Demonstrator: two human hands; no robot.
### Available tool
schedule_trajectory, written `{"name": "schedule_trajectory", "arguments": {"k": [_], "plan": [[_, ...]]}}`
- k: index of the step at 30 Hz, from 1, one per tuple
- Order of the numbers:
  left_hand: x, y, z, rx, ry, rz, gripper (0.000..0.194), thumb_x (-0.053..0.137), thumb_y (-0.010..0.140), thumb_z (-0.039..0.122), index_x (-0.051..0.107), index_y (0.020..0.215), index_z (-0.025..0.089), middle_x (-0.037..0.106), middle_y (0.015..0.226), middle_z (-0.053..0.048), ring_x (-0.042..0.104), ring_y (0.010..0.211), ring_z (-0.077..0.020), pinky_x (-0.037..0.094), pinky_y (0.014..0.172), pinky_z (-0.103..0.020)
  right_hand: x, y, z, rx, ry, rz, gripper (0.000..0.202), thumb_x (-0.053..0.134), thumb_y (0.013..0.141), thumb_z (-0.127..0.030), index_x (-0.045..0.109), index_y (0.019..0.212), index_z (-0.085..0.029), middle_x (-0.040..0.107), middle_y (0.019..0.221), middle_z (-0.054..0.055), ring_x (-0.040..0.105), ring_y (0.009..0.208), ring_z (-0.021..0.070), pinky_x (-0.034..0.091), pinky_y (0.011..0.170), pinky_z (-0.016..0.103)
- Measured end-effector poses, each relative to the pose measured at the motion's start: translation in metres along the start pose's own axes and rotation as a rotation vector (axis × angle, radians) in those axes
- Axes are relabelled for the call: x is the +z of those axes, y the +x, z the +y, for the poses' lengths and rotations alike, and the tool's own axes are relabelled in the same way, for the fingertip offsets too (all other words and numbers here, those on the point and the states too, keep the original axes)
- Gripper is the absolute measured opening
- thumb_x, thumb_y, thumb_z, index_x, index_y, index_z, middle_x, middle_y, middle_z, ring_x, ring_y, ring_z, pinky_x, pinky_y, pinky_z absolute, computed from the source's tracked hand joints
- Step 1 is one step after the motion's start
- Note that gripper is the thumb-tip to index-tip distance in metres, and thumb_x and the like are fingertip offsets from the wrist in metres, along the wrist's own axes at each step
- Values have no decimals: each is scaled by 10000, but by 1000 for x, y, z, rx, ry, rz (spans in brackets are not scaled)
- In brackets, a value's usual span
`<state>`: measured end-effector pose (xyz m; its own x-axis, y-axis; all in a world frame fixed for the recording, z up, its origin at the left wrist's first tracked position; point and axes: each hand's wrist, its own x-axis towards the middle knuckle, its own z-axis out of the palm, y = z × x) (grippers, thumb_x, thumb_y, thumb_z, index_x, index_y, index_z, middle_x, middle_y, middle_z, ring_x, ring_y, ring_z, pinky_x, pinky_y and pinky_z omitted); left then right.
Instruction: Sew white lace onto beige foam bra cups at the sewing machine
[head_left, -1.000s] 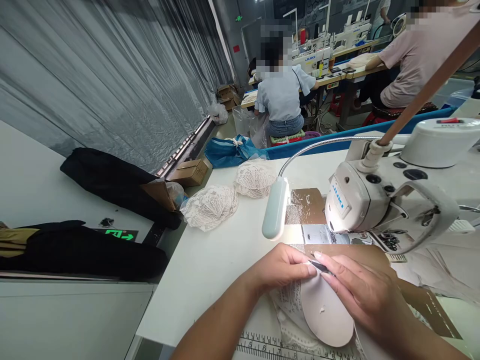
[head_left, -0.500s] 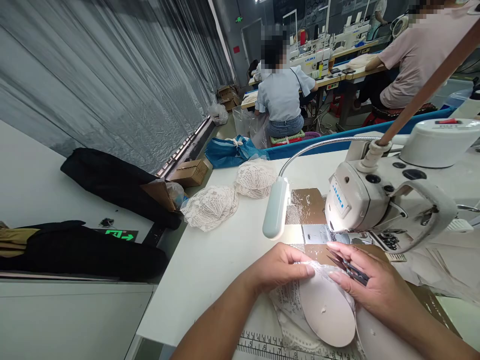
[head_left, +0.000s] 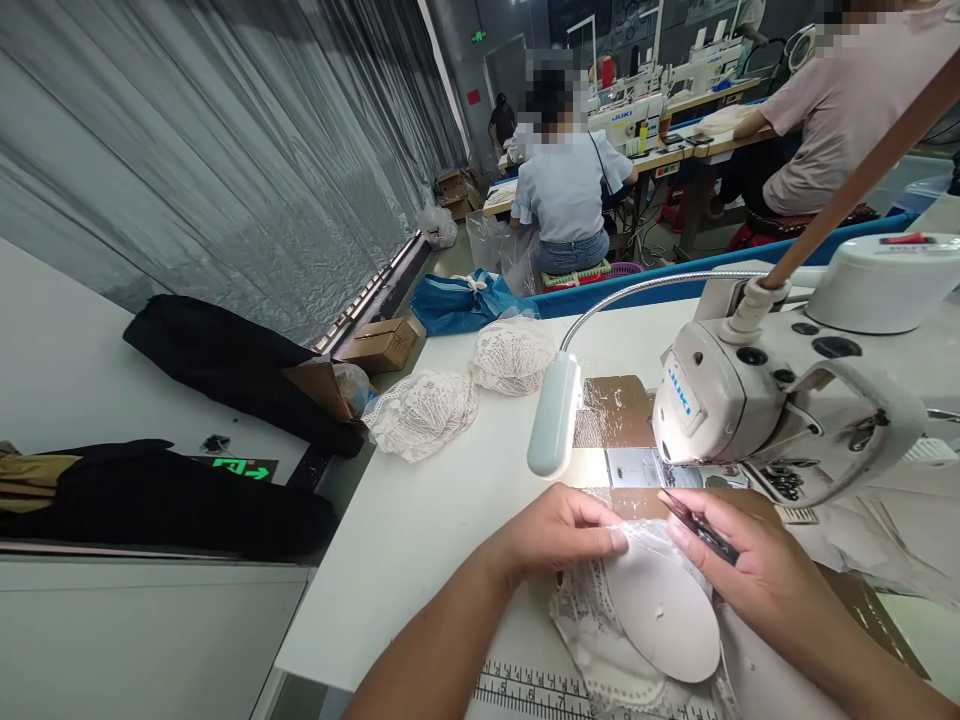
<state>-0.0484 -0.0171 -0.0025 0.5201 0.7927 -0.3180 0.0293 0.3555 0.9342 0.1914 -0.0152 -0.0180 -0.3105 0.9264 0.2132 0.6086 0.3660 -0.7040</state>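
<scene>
Between the thumb and fingers of my left hand [head_left: 551, 537] is pinched the upper edge of a white lace piece [head_left: 589, 625]. A smooth oval, pale foam cup [head_left: 664, 610] lies face up on that lace, with a small white scrap on it. My right hand [head_left: 757, 555] grips dark thread snips [head_left: 712, 538], their blades close together and pointing up and left. The snips sit just above the lace piece's upper right edge. Both hands are in front of the sewing machine [head_left: 712, 390], below its lit needle area. The right hand's lower fingers are hidden.
A lamp [head_left: 553, 420] on a bendable arm hangs left of the machine head. Two lace bundles [head_left: 424, 412] lie at the table's far left edge. A printed ruler [head_left: 525, 688] runs along the near edge. Co-workers [head_left: 568, 195] sit at machines beyond a blue cloth barrier.
The snips' blades have come together from being apart. The lace piece with the foam cup has shifted slightly right. My left hand keeps its pinch.
</scene>
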Motion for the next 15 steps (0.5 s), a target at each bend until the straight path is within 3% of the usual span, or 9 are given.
{"name": "schedule_trajectory", "arguments": {"k": [3,7,15], "plan": [[0,0,1,-26,-37,15,273,732,787,353,762,889,102,649,740,-42,546,678,-122,424,669,-231,0,-6,4,-204,-86,89,394,501,915,-419,575,1271,-267,707,1128,61,691,968,237,582,713,306],[2,0,3,-25,-46,10,272,744,772,364,764,854,105,618,680,-22,515,637,-106,397,624,-211,5,-10,1,-514,-130,93,453,546,910,-246,505,1361,-253,728,1062,48,703,897,210,556,699,281],[4,0,4,-21,-64,-6,291,747,768,378,769,895,117,646,744,-38,544,702,-131,417,686,-239,14,-14,4,-519,-157,87,546,531,918,-145,405,1439,-247,714,1025,71,688,791,201,520,655,309]]}}
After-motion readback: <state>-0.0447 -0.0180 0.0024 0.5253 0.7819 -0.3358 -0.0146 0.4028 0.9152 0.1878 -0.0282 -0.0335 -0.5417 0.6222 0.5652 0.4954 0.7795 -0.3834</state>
